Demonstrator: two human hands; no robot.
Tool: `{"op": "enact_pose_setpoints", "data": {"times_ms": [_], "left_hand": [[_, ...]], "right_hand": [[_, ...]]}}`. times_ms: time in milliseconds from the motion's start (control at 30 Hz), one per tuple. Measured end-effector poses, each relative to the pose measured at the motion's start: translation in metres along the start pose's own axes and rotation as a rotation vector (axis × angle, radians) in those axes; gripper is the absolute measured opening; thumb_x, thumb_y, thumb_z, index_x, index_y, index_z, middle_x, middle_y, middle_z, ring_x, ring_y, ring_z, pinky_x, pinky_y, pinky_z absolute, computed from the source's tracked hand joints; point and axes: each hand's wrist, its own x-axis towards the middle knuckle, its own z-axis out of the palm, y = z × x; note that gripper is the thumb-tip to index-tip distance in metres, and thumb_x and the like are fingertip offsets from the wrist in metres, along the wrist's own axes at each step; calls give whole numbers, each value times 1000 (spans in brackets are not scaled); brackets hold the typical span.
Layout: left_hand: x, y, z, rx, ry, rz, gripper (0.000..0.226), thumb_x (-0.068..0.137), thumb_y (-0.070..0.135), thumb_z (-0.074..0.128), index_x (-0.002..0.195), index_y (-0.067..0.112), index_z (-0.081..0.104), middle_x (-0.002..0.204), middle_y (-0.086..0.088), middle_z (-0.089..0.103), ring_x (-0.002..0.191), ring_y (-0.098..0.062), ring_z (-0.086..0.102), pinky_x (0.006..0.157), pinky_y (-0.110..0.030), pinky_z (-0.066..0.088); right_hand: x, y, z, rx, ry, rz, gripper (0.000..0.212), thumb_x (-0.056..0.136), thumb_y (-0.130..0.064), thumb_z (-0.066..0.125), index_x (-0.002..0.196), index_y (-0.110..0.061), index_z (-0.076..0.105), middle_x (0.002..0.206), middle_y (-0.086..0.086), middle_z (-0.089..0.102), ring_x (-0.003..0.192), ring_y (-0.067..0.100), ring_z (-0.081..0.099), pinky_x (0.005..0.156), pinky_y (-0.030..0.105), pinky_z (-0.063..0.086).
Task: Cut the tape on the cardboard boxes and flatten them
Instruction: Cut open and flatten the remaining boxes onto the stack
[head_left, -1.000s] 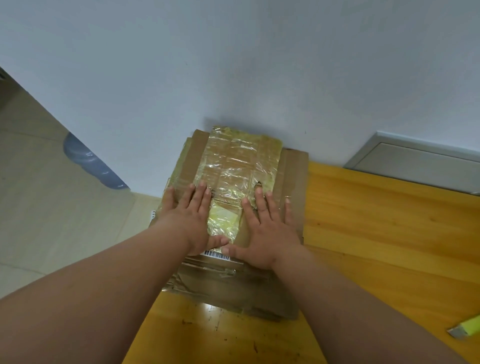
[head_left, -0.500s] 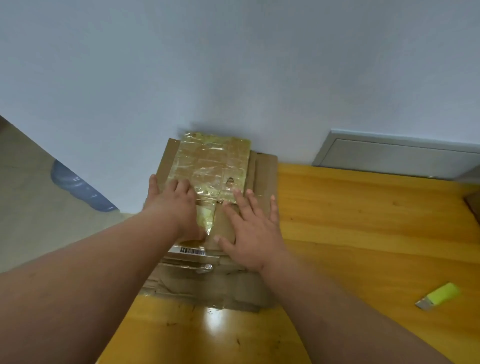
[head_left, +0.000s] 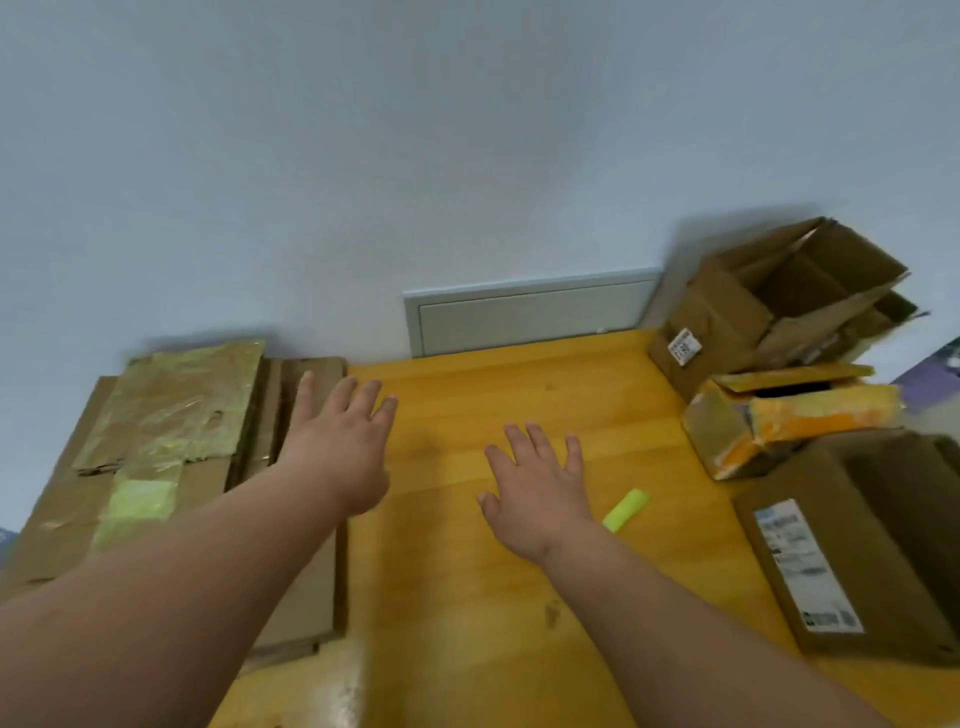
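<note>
Between boxes, by the look of it: one flattening finished, the next box not yet taken up. Both hands free and held above the glossy yellow wooden tabletop (head_left: 467, 597). Left hand (head_left: 340, 441) spread, fingers straight, over the right edge of the flattened stack, grasping nothing; whether touching the cardboard or just above it, impossible to tell. Right hand (head_left: 537, 486) also spread and empty, over bare wood, just left of the small lime-green box cutter (head_left: 626, 510) lying flat on the table.

Next move, probably: a short reach right to close fingers round the cutter, then a pull of one upright box toward the middle, taped seam facing up.

Flattened brown cardboard stack (head_left: 171, 467) at the left end of the table, against the pale wall (head_left: 467, 156): several layers lying flat, top sheet covered in wrinkled clear-yellowish tape, with a torn patch and a greenish strip near the front.

Still standing at the right end: an open brown cardboard box (head_left: 779, 306) with flaps up and a white sticker, a crushed orange-taped box (head_left: 789, 421) below it, and a closed brown box with a long white shipping label (head_left: 857, 545) nearest. All three apparently yet to be cut and flattened. Grey panel (head_left: 530, 312) set low in the wall behind.
</note>
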Motion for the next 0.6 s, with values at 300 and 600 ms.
{"op": "enact_pose_setpoints", "data": {"times_ms": [300, 600], "left_hand": [[44, 179, -89, 38, 165, 223, 80, 93, 46, 45, 157, 27, 1, 166, -3, -3, 152, -27, -5, 115, -63, -13], [41, 307, -134, 60, 357, 509, 81, 90, 41, 52, 156, 32, 6, 166, -4, 3, 152, -29, -4, 113, -64, -17]], "right_hand": [[-60, 178, -59, -85, 109, 275, 52, 95, -38, 43, 145, -23, 40, 164, 6, 8, 151, 31, -8, 113, 61, -13], [-152, 248, -60, -53, 276, 649, 58, 86, -44, 56, 138, -25, 41, 144, 2, 43, 138, 26, 33, 116, 55, 9]]}}
